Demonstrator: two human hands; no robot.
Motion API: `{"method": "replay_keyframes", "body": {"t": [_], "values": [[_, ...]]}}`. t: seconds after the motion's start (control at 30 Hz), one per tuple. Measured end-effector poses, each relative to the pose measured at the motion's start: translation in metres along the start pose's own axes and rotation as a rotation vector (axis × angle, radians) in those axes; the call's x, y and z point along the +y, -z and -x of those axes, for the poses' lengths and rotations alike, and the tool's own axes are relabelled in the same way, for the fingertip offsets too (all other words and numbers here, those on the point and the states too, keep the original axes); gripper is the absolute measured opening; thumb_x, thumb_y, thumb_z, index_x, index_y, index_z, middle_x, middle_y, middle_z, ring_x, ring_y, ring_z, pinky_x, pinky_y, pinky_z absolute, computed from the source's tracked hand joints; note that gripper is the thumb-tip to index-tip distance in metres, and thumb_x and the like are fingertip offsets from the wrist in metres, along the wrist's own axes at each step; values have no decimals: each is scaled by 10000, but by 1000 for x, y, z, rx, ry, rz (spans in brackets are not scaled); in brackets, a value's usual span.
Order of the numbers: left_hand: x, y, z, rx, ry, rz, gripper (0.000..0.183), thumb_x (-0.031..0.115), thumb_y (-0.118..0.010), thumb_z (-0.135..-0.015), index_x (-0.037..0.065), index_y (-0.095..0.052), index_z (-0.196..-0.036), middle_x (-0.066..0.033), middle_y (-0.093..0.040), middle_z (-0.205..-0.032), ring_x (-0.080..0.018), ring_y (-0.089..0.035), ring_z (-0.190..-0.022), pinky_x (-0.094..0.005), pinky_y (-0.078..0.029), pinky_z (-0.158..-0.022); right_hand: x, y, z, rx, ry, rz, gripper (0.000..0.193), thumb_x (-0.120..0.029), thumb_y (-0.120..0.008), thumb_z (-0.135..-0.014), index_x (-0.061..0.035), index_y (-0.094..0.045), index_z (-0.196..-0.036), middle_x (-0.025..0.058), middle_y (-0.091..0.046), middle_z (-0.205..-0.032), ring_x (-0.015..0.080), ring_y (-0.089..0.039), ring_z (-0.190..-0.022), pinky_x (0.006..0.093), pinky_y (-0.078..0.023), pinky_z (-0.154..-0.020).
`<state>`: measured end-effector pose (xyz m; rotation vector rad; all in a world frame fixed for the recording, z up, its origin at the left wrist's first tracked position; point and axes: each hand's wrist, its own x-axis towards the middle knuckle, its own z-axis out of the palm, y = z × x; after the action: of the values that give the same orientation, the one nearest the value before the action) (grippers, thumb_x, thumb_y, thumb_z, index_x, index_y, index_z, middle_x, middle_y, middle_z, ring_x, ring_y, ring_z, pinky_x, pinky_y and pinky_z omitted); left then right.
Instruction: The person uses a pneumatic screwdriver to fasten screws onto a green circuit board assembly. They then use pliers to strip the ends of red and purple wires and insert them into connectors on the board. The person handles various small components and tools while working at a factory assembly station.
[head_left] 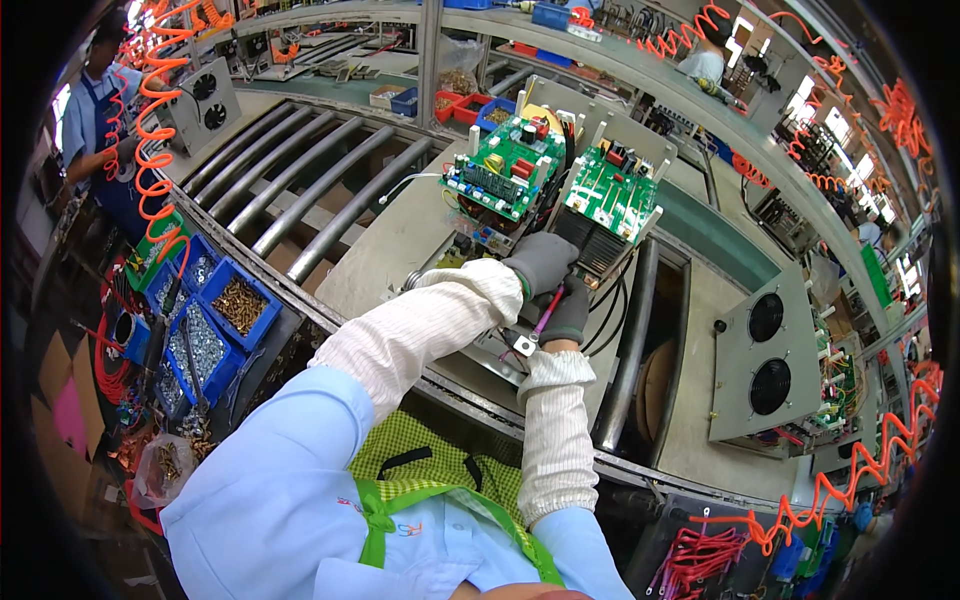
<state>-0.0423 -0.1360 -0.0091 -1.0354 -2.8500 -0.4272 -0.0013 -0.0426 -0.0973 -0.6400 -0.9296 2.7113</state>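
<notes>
Both of my hands wear grey gloves, with white ribbed sleeves over the wrists. My left hand (543, 262) is closed at the near edge of an open electrical unit, beside a black finned heat sink (592, 240); what its fingers hold is hidden. Just below it, my right hand (568, 312) is curled around a short pink-purple cable (548, 314). A flat metal lug (524, 345) with a hole ends that cable, pointing toward me. Two green circuit boards (512, 165) (612, 192) sit on the unit beyond my hands. Black wires (622, 300) hang at its right side.
Metal rollers (300, 185) run off to the left. Blue bins (240, 305) of screws and nuts stand at the left. A grey unit with two fans (750, 355) stands at the right, above a bundle of red lugged cables (695, 560). Orange coiled hoses (150, 130) hang around; a co-worker (95, 130) stands far left.
</notes>
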Motion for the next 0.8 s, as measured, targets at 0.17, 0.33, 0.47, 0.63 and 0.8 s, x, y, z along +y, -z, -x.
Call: {"method": "replay_keyframes", "body": {"t": [0.17,0.33,0.47,0.63,0.8], "values": [[-2,-2,5,15,15,110,255,287,-571,-890,67,-661,-981,-161,-679,-913,-362,-645,-911,-466,-508,-806,0,1,3,-21,-5,-10,161,-181,-522,-893,-79,-557,-773,33,-519,-643,146,-493,-505,259,-391,-440],[-5,-8,-1,45,-20,113,258,286,-573,-889,53,-658,-960,-164,-676,-935,-365,-639,-924,-471,-500,-824,1,1,4,-38,56,81,191,-215,-506,-898,-82,-579,-783,34,-557,-669,155,-519,-522,281,-418,-461],[-5,-11,-5,35,19,119,239,270,-593,-874,56,-659,-957,-160,-676,-949,-363,-637,-932,-471,-499,-828,1,8,-2,-107,-48,-174,203,-222,-496,-900,-78,-600,-802,49,-600,-700,170,-542,-535,282,-442,-484],[-3,-12,-5,19,42,108,219,253,-600,-861,66,-666,-955,-153,-677,-960,-357,-639,-938,-464,-505,-829,12,23,-16,-200,-36,-116,191,-222,-516,-905,-72,-614,-969,49,-661,-880,178,-619,-691,272,-518,-587],[3,-8,-8,-38,79,63,205,150,-653,-811,93,-695,-1004,-156,-683,-1008,-357,-658,-973,-452,-534,-832,26,31,-22,-368,139,158,309,-207,-559,-900,-38,-582,-1158,81,-665,-1094,235,-646,-958,319,-516,-842]]}}
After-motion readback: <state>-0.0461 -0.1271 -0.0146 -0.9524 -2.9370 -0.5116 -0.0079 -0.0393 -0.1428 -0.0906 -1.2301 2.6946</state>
